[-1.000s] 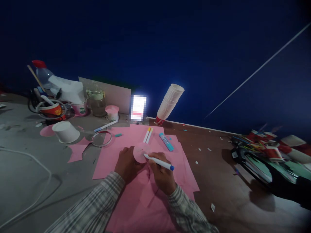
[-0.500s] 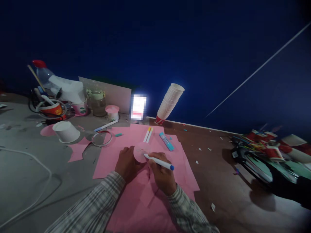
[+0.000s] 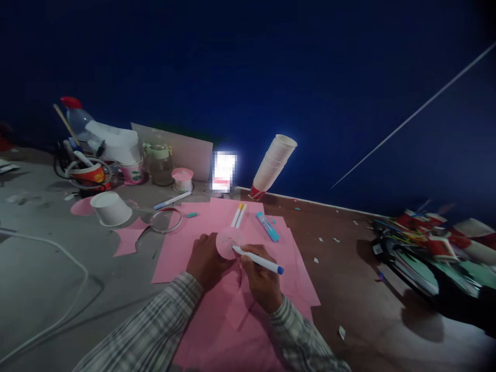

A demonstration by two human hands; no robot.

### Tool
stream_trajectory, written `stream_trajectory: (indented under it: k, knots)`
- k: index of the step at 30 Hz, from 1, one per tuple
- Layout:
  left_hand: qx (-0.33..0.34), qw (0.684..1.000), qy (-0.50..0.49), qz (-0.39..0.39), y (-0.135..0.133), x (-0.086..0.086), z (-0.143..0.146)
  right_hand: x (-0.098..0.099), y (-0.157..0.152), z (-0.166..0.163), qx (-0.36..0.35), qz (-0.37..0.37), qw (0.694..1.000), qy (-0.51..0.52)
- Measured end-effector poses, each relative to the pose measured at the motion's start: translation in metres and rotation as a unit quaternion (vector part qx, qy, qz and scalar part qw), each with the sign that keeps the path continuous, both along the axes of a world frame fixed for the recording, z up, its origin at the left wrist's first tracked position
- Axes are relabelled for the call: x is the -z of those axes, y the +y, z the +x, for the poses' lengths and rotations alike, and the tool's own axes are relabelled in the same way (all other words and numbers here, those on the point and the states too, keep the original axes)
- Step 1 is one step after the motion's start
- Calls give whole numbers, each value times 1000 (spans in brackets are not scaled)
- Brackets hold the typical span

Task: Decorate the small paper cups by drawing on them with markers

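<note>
My right hand (image 3: 261, 276) grips a white marker (image 3: 258, 258) with a blue end. Its tip touches a round pink paper disc (image 3: 228, 240) with faint marks on its top. Closed around the near left side of the disc is my left hand (image 3: 207, 261); whatever is under the disc is mostly hidden. Both hands are over stacked pink paper sheets (image 3: 178, 258). Just beyond the disc lie two white markers (image 3: 238, 214) with yellow ends, and a turquoise tube-like case (image 3: 267, 226) is to their right.
To the left are a white paper cup (image 3: 111, 209), a ring (image 3: 166, 220), a pink paper offcut (image 3: 129, 237) and a white cable (image 3: 77, 263). A tall stack of cups (image 3: 273, 165) leans at the back beside a bright blurred screen (image 3: 223, 171). Headphones (image 3: 411, 276) lie right, among paper scraps.
The whole view has shifted slightly to one side, so everything appears a little further right. Both hands keep their hold, and the marker tip stays at the disc.
</note>
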State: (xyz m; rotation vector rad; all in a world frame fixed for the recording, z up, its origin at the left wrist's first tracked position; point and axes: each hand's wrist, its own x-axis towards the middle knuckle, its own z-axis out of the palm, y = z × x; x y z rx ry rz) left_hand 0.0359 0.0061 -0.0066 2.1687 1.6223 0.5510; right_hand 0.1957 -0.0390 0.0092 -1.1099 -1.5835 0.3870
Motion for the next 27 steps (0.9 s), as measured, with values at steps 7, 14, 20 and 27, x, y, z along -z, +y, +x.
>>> stream_trajectory:
  k: [7, 14, 20, 27]
  knots:
    - [4, 1000, 13, -3, -1, -4, 0, -2, 1, -1, -1, 9, 1000, -27]
    - [8, 1000, 21, 6, 0, -1, 0, -4, 1, -2, -1, 8, 1000, -23]
    - [2, 1000, 12, 3, -1, -1, 0, -4, -1, -1, 1, -7, 1000, 26]
    - [13, 998, -40, 35, -3, -5, 1, 0, 2, 7, 8, -114, 965, 237]
